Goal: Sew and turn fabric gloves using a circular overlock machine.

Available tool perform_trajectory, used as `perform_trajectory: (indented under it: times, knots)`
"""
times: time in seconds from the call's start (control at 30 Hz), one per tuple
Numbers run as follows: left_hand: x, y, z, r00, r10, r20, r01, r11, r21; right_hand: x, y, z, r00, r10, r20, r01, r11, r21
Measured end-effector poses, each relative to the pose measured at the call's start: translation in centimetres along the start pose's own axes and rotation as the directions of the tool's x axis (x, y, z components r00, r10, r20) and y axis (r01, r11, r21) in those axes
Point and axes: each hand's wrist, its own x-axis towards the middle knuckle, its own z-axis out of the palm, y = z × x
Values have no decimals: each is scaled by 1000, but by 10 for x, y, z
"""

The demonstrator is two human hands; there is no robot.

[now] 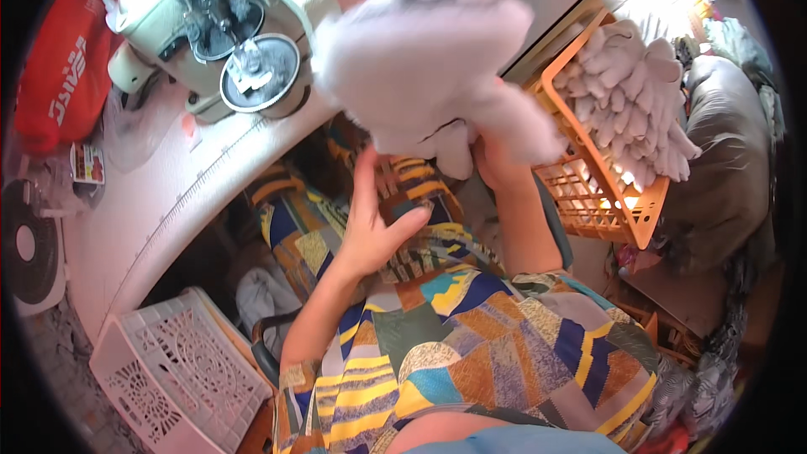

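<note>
the left hand (382,231) is open, its fingers stretched upward and the thumb spread wide; whether a fingertip touches the white fabric piece (420,59) above it cannot be told. that piece is up in front of both hands, soft, fuzzy and plump, with rounded lobes and a flap hanging to one side, its outline blurred. the right hand (498,164) is at its lower edge, fingers covered by the fabric, so how firmly they close on it cannot be told.

just right of the right hand, an orange basket (646,223) of slotted, glossy plastic tilts, heaped with white gloves (626,92) whose knitted fingers overlap in layers. beyond it bulges a smooth, creased grey-brown bundle (723,160).

ahead and left of the left hand, a cream sewing machine (168,21) with round metal discs (261,71) stands on the pale, smooth worktop (118,231), whose curved edge carries printed ruler marks. farther left lies a crumpled red bag (63,67) bearing large white lettering. below and left of the left hand sits a white plastic crate (187,345) with lacy cut-outs. patchwork-printed cloth (471,345) covers the lap.
</note>
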Motion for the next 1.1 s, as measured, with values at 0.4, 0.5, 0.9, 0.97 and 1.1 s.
perform_trajectory:
  times: [0.4,0.5,0.9,0.97,1.1]
  knots:
    - [35,10,-6,702,688,183,-468,251,847,-8,7,-32,780,255,571,-470,841,267]
    - [32,2,2,570,782,253,-495,81,865,-9,6,-36,750,354,559,-469,880,72]
    - [25,-3,14,856,492,158,-385,403,830,-21,3,-31,958,-178,224,271,814,-514]
    - [19,3,24,940,324,108,-306,656,691,-27,5,-25,905,-362,224,420,676,-606]
    - [-3,-11,36,997,57,-57,-39,962,270,-43,3,-13,887,-266,378,432,770,-469]
